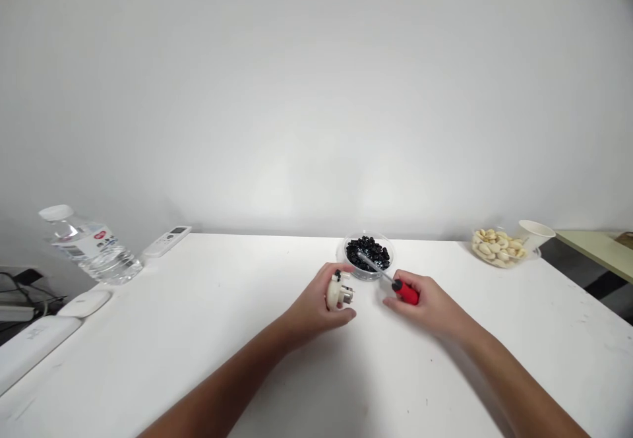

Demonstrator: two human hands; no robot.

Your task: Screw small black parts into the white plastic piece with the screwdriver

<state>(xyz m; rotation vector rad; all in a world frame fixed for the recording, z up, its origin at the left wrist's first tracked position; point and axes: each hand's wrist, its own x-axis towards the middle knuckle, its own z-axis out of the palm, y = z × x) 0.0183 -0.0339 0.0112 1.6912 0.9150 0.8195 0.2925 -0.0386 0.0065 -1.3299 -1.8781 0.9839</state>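
In my left hand (pixel 319 303) is a small cream-coloured plastic part (pixel 334 293) with a metal piece and a bit of black on it; the fingers curve round its back. My right hand (pixel 422 303) grips a screwdriver (pixel 406 291) by its red and black handle. The metal shaft points up and left, and its tip reaches over a clear round dish (pixel 390 253) of small black pieces (pixel 366 252). Whether the tip touches the pieces I cannot tell.
At the left stand a water bottle (pixel 93 243), a white remote (pixel 168 241) and white boxes (pixel 37 345). On the right, a clear bowl of pale cream pieces (pixel 498 248) sits beside a paper cup (pixel 537 232). A wall (pixel 316 95) rises behind the white table (pixel 173 332).
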